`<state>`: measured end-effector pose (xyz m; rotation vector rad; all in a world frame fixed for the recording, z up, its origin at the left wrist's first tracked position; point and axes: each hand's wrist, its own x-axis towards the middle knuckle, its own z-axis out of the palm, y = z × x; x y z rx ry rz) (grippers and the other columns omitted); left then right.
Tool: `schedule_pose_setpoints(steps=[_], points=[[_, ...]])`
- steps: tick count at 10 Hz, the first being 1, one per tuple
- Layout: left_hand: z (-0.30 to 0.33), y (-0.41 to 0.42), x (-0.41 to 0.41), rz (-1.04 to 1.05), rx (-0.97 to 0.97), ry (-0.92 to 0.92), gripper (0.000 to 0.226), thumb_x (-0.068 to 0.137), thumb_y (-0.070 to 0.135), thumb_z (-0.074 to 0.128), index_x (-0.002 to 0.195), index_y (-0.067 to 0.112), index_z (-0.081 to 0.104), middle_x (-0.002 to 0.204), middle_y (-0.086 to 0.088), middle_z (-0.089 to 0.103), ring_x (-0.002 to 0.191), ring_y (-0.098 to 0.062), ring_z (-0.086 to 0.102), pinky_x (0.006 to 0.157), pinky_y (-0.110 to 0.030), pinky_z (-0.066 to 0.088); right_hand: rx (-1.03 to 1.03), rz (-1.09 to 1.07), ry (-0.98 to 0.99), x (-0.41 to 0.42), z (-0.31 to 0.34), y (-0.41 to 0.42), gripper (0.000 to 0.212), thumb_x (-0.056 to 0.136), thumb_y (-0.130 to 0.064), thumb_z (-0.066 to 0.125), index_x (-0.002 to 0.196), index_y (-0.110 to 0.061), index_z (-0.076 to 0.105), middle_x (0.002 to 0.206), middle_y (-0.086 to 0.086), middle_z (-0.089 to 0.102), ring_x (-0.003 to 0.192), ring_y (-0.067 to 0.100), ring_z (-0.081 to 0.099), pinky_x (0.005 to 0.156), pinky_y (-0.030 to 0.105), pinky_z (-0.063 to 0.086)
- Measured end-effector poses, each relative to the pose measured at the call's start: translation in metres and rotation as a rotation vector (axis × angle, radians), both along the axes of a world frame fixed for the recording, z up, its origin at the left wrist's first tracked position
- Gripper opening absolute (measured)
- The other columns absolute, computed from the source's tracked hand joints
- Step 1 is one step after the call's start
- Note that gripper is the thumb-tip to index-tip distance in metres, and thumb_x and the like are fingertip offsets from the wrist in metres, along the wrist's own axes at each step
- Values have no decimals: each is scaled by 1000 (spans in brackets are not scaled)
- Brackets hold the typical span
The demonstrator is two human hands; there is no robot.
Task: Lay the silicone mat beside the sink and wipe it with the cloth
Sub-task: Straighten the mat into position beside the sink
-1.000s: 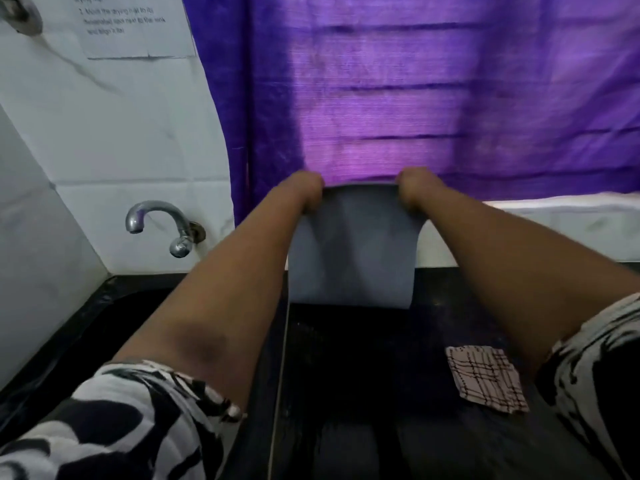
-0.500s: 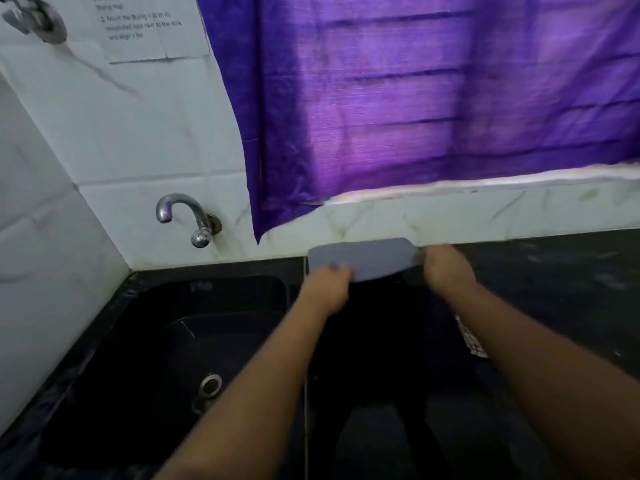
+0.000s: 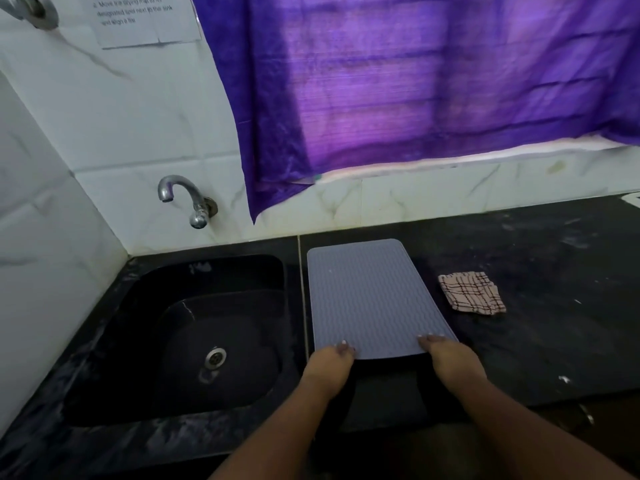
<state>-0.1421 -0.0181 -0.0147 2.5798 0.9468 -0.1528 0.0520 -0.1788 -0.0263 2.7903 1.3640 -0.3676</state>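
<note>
A grey ribbed silicone mat point(image 3: 372, 296) lies flat on the black counter, just right of the black sink point(image 3: 194, 337). My left hand point(image 3: 329, 362) pinches the mat's near left corner. The near right corner is gripped by my right hand point(image 3: 446, 355). A checked cloth point(image 3: 471, 296), folded, lies on the counter to the right of the mat, apart from it and from both hands.
A chrome tap point(image 3: 188, 199) juts from the tiled wall above the sink. A purple curtain point(image 3: 415, 81) hangs behind the counter point(image 3: 554, 289). A paper note point(image 3: 145, 19) is stuck on the wall at top left. The counter's front edge runs just beyond my wrists.
The mat hung from both hands in the air, then came down to the counter. It now lies spread out flat, and my hands have drawn back to its near corners.
</note>
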Motion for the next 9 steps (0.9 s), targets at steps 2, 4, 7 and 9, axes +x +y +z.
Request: schedule_pose_setpoints(steps=[2,4,7,9], points=[[0,-14,-9,-20,222,83,42,103,34,35,131,9,55,130,-14,60,119,-28,56,98,-35,44,-33,45,-45,-2,3,-3,58,98,-7,37,152,-19,20,159,2,25,147,21,23,120,34,18],[-4,-27,-18,68,113,45,34,99,-1,35,131,1,46,132,-22,53,115,-35,56,95,-44,49,-104,86,-69,-5,-1,-10,58,97,-5,39,152,-13,19,158,9,26,147,26,23,121,37,16],[-9,-44,-25,-64,312,168,46,99,-3,37,144,-1,31,150,-25,34,121,-36,54,95,-45,48,-119,136,-104,-10,-2,-24,59,98,-7,39,152,-10,15,158,12,25,148,28,20,123,39,14],[-11,-46,-29,-81,344,182,38,98,2,39,136,2,42,141,-20,47,118,-35,56,95,-46,50,-99,141,-74,-9,2,-30,59,98,-8,42,152,-10,18,158,12,24,148,28,19,123,38,13]])
